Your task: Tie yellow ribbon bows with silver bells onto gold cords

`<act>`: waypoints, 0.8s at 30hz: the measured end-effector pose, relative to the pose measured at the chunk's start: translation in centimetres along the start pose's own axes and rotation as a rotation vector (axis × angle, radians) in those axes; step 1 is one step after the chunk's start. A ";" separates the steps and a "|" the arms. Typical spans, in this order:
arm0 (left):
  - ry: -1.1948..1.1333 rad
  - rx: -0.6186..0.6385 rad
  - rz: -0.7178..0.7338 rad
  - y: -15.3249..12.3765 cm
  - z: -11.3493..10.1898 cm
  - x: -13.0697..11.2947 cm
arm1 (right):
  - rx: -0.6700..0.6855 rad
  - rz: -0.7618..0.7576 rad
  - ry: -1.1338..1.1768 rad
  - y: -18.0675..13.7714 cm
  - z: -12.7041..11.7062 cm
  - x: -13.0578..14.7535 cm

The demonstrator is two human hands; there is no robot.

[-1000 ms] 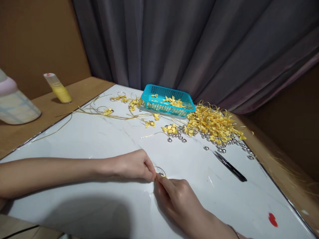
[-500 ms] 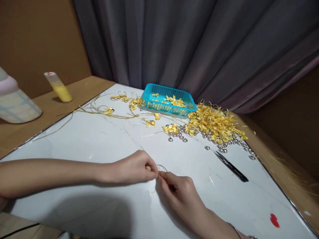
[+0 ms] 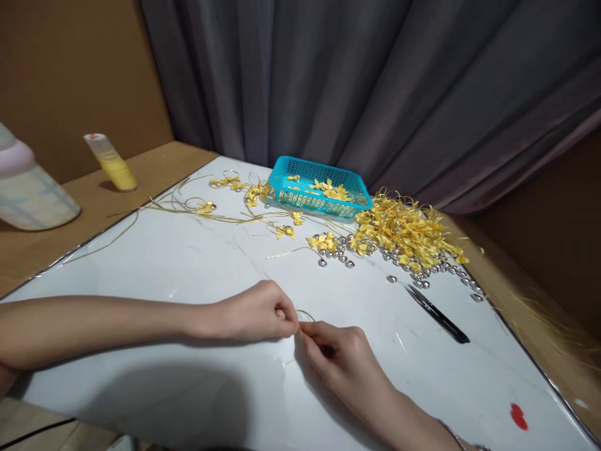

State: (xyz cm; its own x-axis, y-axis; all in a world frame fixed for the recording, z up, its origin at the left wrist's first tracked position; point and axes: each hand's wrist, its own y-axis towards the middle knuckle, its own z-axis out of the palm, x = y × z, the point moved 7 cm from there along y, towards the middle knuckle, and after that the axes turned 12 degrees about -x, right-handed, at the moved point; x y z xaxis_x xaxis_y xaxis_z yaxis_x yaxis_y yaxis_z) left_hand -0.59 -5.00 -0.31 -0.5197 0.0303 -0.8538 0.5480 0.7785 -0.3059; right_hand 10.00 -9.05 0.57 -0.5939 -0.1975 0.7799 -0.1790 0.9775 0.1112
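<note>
Near the front middle of the table, my left hand [image 3: 263,313] and my right hand [image 3: 340,351] meet fingertip to fingertip. Each one pinches a thin gold cord [image 3: 307,313], which bends in a small loop just behind the fingertips. The spot where the fingers grip it is mostly covered. Farther back lie several yellow ribbon bows [image 3: 284,232], some with gold cord attached. Silver beads [image 3: 350,264] are scattered around a large heap of yellow bows with gold cords [image 3: 404,232] at the back right.
A blue plastic basket [image 3: 323,210] holding yellow bows stands at the back. Black-handled snips [image 3: 439,316] lie to the right, beyond my right hand. A red heart-shaped piece [image 3: 519,416] is at the front right. A yellow tube [image 3: 115,166] and a large bottle [image 3: 37,194] stand at left.
My hands stay pinched together at nearly the same spot, with the cord loop still behind them. The view has shifted very slightly.
</note>
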 end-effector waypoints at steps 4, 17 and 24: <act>0.008 0.023 0.015 -0.2 0.0 -0.3 | -0.039 -0.025 -0.010 -0.1 0.0 -0.1; 0.020 0.017 0.038 -0.1 0.1 -0.3 | -0.036 0.057 0.048 -0.1 0.1 -0.5; 0.028 -0.018 0.043 -0.1 0.0 -0.2 | -0.037 0.059 0.047 0.0 0.0 -0.6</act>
State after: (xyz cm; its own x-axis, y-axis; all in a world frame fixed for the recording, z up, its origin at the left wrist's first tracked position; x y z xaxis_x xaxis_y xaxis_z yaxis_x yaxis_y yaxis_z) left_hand -0.55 -5.07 -0.06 -0.5140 0.0815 -0.8539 0.5589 0.7870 -0.2613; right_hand 10.36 -8.98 0.15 -0.5653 -0.1368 0.8135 -0.1153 0.9896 0.0864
